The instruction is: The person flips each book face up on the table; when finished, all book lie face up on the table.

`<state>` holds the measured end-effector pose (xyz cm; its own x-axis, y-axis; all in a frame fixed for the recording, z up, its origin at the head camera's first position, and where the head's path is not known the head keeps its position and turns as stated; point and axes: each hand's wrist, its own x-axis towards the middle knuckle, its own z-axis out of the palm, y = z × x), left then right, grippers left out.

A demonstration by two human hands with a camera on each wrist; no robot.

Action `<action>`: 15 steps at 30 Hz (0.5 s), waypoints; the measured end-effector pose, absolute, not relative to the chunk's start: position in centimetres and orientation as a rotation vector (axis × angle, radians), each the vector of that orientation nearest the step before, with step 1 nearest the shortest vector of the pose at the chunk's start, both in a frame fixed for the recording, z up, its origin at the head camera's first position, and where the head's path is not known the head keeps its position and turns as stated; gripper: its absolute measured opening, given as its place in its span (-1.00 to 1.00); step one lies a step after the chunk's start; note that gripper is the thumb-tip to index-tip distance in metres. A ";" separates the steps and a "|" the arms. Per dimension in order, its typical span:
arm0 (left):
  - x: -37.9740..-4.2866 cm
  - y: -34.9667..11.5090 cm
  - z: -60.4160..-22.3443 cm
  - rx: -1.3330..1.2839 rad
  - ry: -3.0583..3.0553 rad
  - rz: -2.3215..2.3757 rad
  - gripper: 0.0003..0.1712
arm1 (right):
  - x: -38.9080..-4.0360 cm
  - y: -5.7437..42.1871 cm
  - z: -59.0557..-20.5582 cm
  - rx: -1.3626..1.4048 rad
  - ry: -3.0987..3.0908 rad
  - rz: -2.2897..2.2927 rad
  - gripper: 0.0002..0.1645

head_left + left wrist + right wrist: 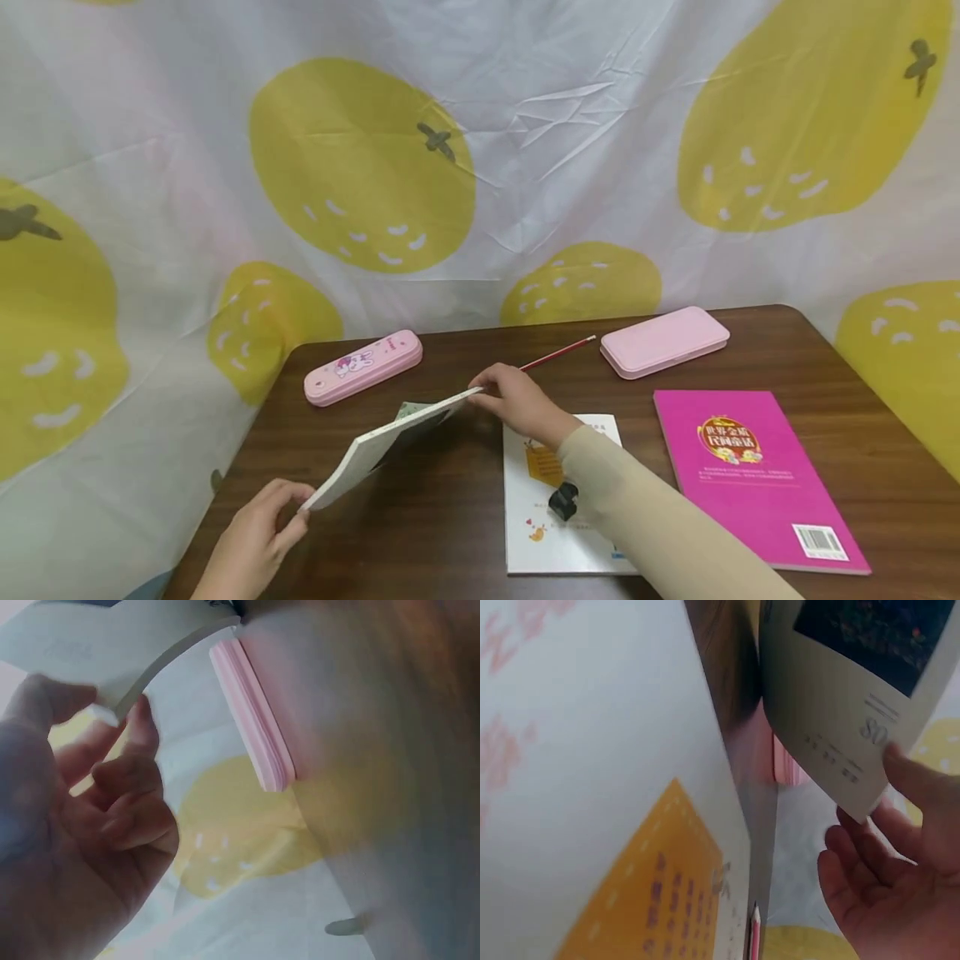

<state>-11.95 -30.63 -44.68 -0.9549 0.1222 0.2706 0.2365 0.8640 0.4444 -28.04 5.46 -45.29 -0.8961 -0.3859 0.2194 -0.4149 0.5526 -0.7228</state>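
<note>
A thin, pale book [397,435] is raised off the table and tilted, its left end lower than its right, seen nearly edge-on in the head view. My left hand [258,532] pinches its lower left corner between thumb and fingers. At the upper right corner, my right hand [525,404] grips it the same way. In the right wrist view, one face of the book [825,712] shows a dark picture and print. From the left wrist, the book [169,656] appears bent near the left hand. Under the right forearm lies a white book [528,533] with an orange patch.
On the right lies a magenta book [750,500]. A pink pencil case [363,368] with a rabbit stands at back left, and a plain pink case [663,343] at back right. Between them lies a red pencil [558,353]. A lemon-print cloth [525,167] hangs behind the brown table [450,533].
</note>
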 end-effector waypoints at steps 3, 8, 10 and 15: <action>-12.1 -30.3 -44.4 -0.224 -2.743 -0.716 -0.81 | -28.1 5.5 -45.1 0.656 -2.671 1.332 -0.86; -11.9 -29.7 -43.9 -0.129 -2.601 -0.815 -0.77 | -28.1 5.8 -44.6 0.604 -2.629 1.400 -0.87; -11.9 -29.4 -43.5 -0.103 -2.531 -0.842 -0.75 | -28.1 6.0 -44.4 0.605 -2.618 1.437 -0.86; -11.8 -28.7 -42.7 -0.055 -2.371 -0.919 -0.73 | -28.0 6.1 -43.8 0.610 -2.588 1.559 -0.83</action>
<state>-11.78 -28.70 -42.71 -0.8254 -0.1670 0.5393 0.2401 0.7607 0.6030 -28.01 6.11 -43.76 -0.9199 -0.3020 0.2500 -0.3622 0.4107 -0.8367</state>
